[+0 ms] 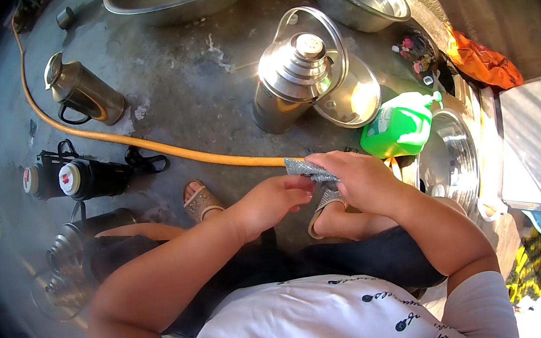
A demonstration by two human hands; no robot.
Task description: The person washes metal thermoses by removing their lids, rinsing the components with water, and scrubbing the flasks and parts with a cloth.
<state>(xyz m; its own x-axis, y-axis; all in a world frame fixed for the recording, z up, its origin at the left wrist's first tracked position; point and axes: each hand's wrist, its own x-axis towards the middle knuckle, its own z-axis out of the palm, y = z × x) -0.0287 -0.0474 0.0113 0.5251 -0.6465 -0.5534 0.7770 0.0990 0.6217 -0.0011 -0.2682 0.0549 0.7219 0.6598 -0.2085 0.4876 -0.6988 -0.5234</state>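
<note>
I see the right hand (351, 174) closed on the silver cloth (300, 167), just right of frame centre; its long axis slopes down rightward. The left hand (273, 204), fingers curled, lies just below-left; its grip I cannot tell.

One cloth (312, 168), one hose (235, 160), one green jug (399, 127) and two sandals (201, 203) show.

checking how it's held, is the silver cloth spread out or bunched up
Bunched up: the silver cloth shows as a narrow, creased bundle at the right hand, not a flat sheet.
</note>
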